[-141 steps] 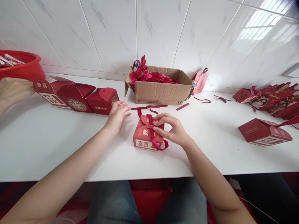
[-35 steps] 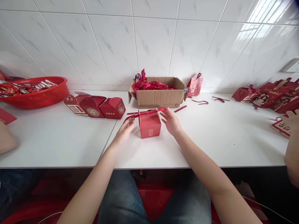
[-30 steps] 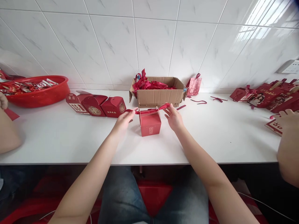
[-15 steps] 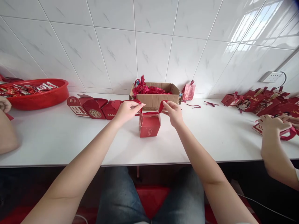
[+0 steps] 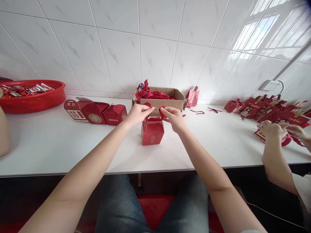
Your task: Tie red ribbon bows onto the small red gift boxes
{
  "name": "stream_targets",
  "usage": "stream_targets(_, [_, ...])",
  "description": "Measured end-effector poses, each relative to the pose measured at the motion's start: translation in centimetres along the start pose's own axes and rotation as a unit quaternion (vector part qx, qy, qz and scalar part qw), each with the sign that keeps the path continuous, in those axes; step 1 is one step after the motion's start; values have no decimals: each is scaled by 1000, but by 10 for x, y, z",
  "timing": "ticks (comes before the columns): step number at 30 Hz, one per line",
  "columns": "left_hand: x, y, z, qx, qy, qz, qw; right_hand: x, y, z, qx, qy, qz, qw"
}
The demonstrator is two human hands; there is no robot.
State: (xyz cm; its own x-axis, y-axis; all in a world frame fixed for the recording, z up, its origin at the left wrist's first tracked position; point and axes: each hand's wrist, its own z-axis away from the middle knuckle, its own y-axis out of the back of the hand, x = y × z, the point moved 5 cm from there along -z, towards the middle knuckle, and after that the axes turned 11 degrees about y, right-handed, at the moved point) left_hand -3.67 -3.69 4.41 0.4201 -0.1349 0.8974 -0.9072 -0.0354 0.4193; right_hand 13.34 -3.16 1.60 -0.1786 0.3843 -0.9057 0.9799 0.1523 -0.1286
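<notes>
A small red gift box [image 5: 152,133] stands upright on the white table in front of me. Red ribbon [image 5: 147,105] rises from its top on both sides. My left hand [image 5: 139,113] pinches the ribbon above the box's left edge. On the other side, my right hand [image 5: 174,117] pinches the ribbon just above the right edge. The two hands are a short way apart, both over the box. Fingers partly cover the upper flaps of the box.
Behind the box, a cardboard box [image 5: 167,103] holds red ribbons. Left of it stand several red boxes [image 5: 96,113] and a red basin [image 5: 58,94] of packets. At right, a co-worker's hands [image 5: 273,129] work near finished boxes [image 5: 252,106]; a small red bag [image 5: 193,97] leans against the wall.
My hands have come closer together over the box, bringing the ribbon ends inward. The view has shifted slightly. The co-worker's hands at right still handle a ribboned box.
</notes>
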Motion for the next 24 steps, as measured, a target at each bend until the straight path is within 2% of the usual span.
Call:
stream_targets(3, [2, -7, 0, -26, -4, -7, 1000, 2, -3, 1, -10, 2, 4, 1000])
stream_targets(6, [0, -10, -1, -28, 11, 21, 999, 3, -2, 2, 0, -16, -8, 1000])
stream_targets(12, [-13, -3, 5, -5, 48, 68, 997, 0, 0, 6, 22, -41, -43, 998])
stream_targets(17, [-23, 0, 13, -19, 88, 114, 989, 1, 2, 9, 26, -36, -83, 996])
stream_targets(24, [-29, 2, 16, -46, 91, 198, 975, 10, 2, 12, 42, -31, -106, 993])
